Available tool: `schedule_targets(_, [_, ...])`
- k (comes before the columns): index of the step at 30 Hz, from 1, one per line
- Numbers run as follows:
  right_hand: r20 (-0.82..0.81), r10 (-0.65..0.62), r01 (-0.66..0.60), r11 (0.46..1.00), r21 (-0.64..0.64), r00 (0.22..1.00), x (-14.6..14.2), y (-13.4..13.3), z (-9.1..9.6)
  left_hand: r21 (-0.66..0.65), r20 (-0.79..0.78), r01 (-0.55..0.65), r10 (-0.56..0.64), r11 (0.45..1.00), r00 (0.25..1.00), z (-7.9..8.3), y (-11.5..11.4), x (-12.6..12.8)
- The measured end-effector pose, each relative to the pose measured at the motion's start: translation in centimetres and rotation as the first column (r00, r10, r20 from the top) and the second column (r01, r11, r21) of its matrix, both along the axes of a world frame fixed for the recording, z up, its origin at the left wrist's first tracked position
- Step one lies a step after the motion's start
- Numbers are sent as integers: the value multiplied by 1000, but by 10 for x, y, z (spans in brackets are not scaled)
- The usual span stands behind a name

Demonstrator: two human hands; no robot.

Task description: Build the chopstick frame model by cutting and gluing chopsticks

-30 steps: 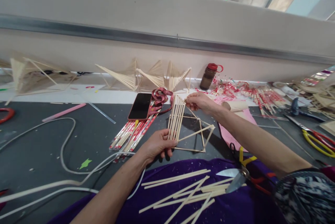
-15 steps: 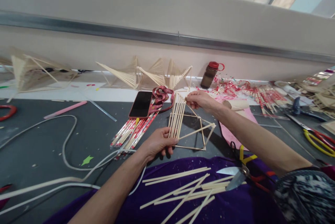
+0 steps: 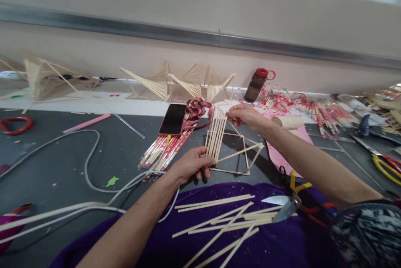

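Note:
A frame of thin wooden sticks (image 3: 216,132) stands on the dark table, one side filled by several slats side by side. At the slats' lower end, my left hand (image 3: 198,162) is closed on them, thumb in front. My right hand (image 3: 240,115) pinches at the upper right corner, where the slats meet the frame; its fingertips hide the exact spot. Loose wooden sticks (image 3: 219,228) lie scattered on purple cloth (image 3: 150,243) in front of me, with open scissors (image 3: 293,203) resting at their right end.
Behind stand finished stick models (image 3: 186,82) against the wall. A phone (image 3: 172,119) rests on wrapped chopsticks (image 3: 167,149), beside a red lanyard (image 3: 199,113). A bottle (image 3: 256,85) and red wrappers (image 3: 285,100) lie further right. A white cable (image 3: 94,151) crosses the left side.
The view has tilted down and shifted slightly left, so everything appears a little higher and further right. Both hands keep the same hold on the stick frame.

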State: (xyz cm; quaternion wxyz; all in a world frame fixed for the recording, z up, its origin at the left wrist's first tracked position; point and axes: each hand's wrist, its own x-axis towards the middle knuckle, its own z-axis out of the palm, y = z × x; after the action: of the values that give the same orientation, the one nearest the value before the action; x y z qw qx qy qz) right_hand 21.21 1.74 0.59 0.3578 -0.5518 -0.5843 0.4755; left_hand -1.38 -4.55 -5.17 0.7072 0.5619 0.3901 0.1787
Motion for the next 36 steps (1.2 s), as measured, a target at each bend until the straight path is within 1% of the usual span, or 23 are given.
schedule_targets(6, [-8, 4, -4, 1000, -2, 1000, 1, 1, -1, -15, 18, 11, -11, 1000, 1000, -5, 1, -2])
schedule_targets(15, [-13, -2, 2, 1000, 3, 1000, 1, 4, -5, -33, 10, 8, -8, 999, 1000, -2, 0, -1])
schedule_targets(23, [8, -4, 4, 1000, 1, 1000, -1, 0, 0, -5, -3, -11, 11, 1000, 1000, 2, -2, 1])
schedule_targets(27, [16, -9, 9, 1000, 5, 1000, -2, -2, 2, 2, -5, 6, -6, 1000, 1000, 3, -2, 1])
schedule_targets(36, [8, 2, -2, 1000, 0, 1000, -2, -1, 1, -9, 13, 25, -25, 1000, 1000, -3, 0, -2])
